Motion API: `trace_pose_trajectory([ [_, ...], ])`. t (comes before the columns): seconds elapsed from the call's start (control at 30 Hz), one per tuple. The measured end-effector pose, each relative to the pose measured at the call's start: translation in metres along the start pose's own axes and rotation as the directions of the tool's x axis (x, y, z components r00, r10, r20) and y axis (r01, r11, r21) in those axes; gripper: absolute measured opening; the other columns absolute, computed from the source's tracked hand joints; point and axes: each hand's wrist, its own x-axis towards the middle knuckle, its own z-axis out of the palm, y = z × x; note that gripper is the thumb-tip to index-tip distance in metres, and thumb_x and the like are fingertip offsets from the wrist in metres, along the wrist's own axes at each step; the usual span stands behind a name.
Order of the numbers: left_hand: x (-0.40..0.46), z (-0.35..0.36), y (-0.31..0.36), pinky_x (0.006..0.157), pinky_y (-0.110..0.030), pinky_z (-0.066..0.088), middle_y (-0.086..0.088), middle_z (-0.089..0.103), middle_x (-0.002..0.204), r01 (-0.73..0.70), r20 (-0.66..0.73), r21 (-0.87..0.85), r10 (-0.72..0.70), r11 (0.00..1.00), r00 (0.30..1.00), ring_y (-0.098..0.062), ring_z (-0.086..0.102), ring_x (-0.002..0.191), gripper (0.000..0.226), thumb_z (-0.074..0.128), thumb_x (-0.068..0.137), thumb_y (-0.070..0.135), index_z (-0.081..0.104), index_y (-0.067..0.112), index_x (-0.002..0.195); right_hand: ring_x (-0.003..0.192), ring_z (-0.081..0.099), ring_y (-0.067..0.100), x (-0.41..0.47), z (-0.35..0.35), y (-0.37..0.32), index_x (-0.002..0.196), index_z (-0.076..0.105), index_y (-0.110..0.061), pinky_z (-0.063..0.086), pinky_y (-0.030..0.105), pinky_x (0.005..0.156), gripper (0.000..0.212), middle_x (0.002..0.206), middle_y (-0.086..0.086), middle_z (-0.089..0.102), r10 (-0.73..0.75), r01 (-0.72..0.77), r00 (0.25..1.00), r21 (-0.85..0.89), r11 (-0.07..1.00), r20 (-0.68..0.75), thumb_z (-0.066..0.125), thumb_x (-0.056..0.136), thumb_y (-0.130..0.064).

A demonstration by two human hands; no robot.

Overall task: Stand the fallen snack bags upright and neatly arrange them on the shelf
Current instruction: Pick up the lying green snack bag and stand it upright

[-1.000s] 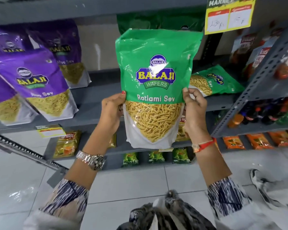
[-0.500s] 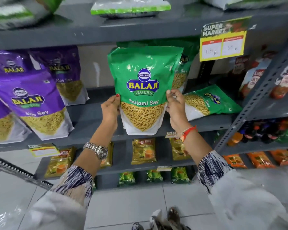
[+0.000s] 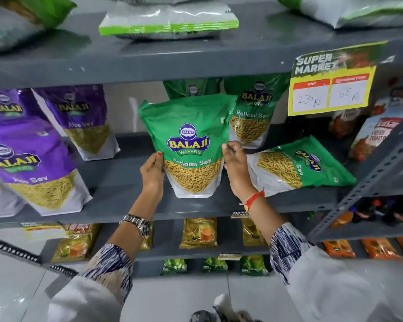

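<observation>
Green Ratlami Sev bag [image 3: 188, 145]: upright on middle shelf [image 3: 116, 203], left hand [image 3: 152, 174] and right hand [image 3: 236, 167] fingers closed on its side edges, likely steadying it. Fallen green bag [image 3: 298, 166]: lying flat, near right.

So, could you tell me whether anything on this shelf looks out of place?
Yes: one green Ratlami Sev bag lies on its side at the right of the middle shelf, beside the upright bag that both hands hold.
</observation>
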Motion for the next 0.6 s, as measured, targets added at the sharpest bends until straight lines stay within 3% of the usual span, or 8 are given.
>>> trace_pose_trajectory([
  [0.03, 0.0, 0.0, 0.0, 0.059, -0.016, 0.051, 0.009, 0.07, 0.075, -0.006, -0.018, -0.002, 0.006, 1.0, 1.0, 0.004, 0.059, 0.06, 0.024, 0.046, 0.094, 0.017, 0.061, 0.001, 0.105, 0.099, 0.055, 0.023, 0.0, 0.0, 0.0, 0.103, 0.05, -0.002, 0.044, 0.041, 0.094, 0.014, 0.105, 0.023, 0.06, -0.003, 0.003, 1.0, 0.007, 1.0, 0.012, 0.045, 0.095, -0.012],
  [0.13, -0.008, 0.006, 0.0, 0.082, -0.02, 0.052, -0.009, 0.064, 0.112, -0.133, -0.177, -0.02, 0.127, 0.991, 0.976, -0.007, 0.059, 0.09, 0.031, 0.052, 0.091, 0.012, 0.055, 0.001, 0.12, 0.11, 0.057, 0.029, -0.003, -0.005, -0.003, 0.11, 0.049, -0.002, 0.044, 0.047, 0.103, 0.017, 0.118, 0.027, 0.058, -0.007, 0.007, 1.0, 0.047, 0.999, -0.01, 0.046, 0.094, -0.009],
  [0.2, -0.023, 0.015, -0.002, 0.082, -0.014, 0.047, -0.005, 0.056, 0.116, -0.329, -0.343, 0.079, 0.336, 0.941, 0.877, -0.007, 0.056, 0.098, 0.034, 0.055, 0.089, 0.014, 0.053, 0.008, 0.122, 0.111, 0.059, 0.031, -0.008, -0.015, -0.005, 0.108, 0.049, -0.006, 0.047, 0.042, 0.1, 0.015, 0.118, 0.026, 0.059, -0.028, 0.039, 0.994, 0.106, 0.994, -0.103, 0.049, 0.093, -0.005],
  [0.27, -0.043, 0.031, -0.004, 0.079, -0.022, 0.044, 0.002, 0.047, 0.109, -0.472, -0.388, 0.253, 0.535, 0.845, 0.75, -0.017, 0.05, 0.096, 0.03, 0.056, 0.088, 0.023, 0.053, 0.014, 0.116, 0.097, 0.063, 0.026, -0.014, -0.033, -0.007, 0.102, 0.05, -0.006, 0.053, 0.032, 0.085, 0.019, 0.104, 0.022, 0.063, -0.052, 0.116, 0.955, 0.207, 0.971, -0.293, 0.051, 0.087, 0.007],
  [0.33, -0.063, 0.054, -0.01, 0.077, -0.023, 0.042, 0.012, 0.045, 0.101, -0.613, -0.221, 0.301, 0.679, 0.73, 0.7, -0.017, 0.046, 0.09, 0.021, 0.055, 0.089, 0.027, 0.052, 0.021, 0.108, 0.081, 0.061, 0.026, -0.019, -0.055, -0.007, 0.092, 0.052, -0.009, 0.054, 0.03, 0.069, 0.029, 0.087, 0.015, 0.062, -0.034, 0.213, 0.861, 0.299, 0.93, -0.507, 0.047, 0.081, 0.017],
  [0.4, -0.077, 0.082, -0.016, 0.079, -0.013, 0.039, 0.013, 0.046, 0.098, -0.73, 0.079, 0.264, 0.741, 0.63, 0.667, -0.006, 0.046, 0.089, 0.014, 0.054, 0.089, 0.021, 0.053, 0.023, 0.103, 0.071, 0.055, 0.027, -0.021, -0.078, -0.003, 0.085, 0.051, -0.012, 0.049, 0.032, 0.061, 0.027, 0.082, 0.016, 0.057, 0.058, 0.245, 0.731, 0.34, 0.908, -0.68, 0.044, 0.083, 0.014],
  [0.5, -0.078, 0.133, -0.021, 0.076, -0.021, 0.045, 0.004, 0.052, 0.098, -0.73, 0.488, 0.225, 0.574, 0.645, 0.657, -0.006, 0.053, 0.083, 0.016, 0.05, 0.09, 0.017, 0.058, 0.016, 0.103, 0.073, 0.059, 0.016, -0.017, -0.11, 0.016, 0.084, 0.048, -0.011, 0.046, 0.031, 0.067, 0.017, 0.087, 0.017, 0.06, 0.265, 0.065, 0.528, 0.35, 0.934, -0.806, 0.056, 0.084, 0.004],
  [0.6, -0.063, 0.188, -0.026, 0.087, -0.037, 0.05, -0.015, 0.063, 0.11, -0.62, 0.641, 0.352, 0.302, 0.701, 0.705, -0.028, 0.061, 0.1, 0.028, 0.048, 0.088, 0.013, 0.058, 0.004, 0.112, 0.082, 0.055, 0.027, -0.015, -0.134, 0.03, 0.087, 0.055, 0.001, 0.049, 0.046, 0.08, 0.015, 0.091, 0.018, 0.06, 0.456, -0.269, 0.472, 0.369, 0.889, -0.755, 0.061, 0.085, -0.013],
])
